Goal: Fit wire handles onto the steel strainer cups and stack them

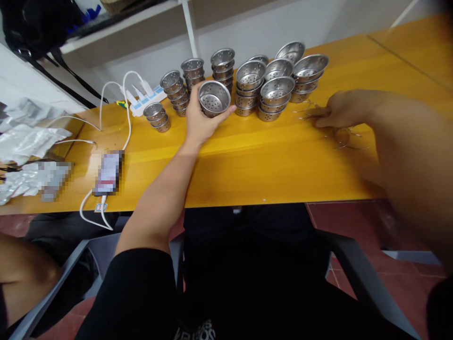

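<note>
While the left hand [198, 122] grasps a perforated metal cup [214, 100], mouth upward within its curled grip, just in front of the stacked cups [278, 101], the right hand [347, 109] is low over thin wire pieces [342, 144] on the yellow table [247, 174], right of those stacked cups; blur leaves me unable to tell whether it pinches any

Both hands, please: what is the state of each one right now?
Left hand: closed on a metal cup with holes.
Right hand: at the thin wires on the table; blurred, so its grip cannot be told.
</note>
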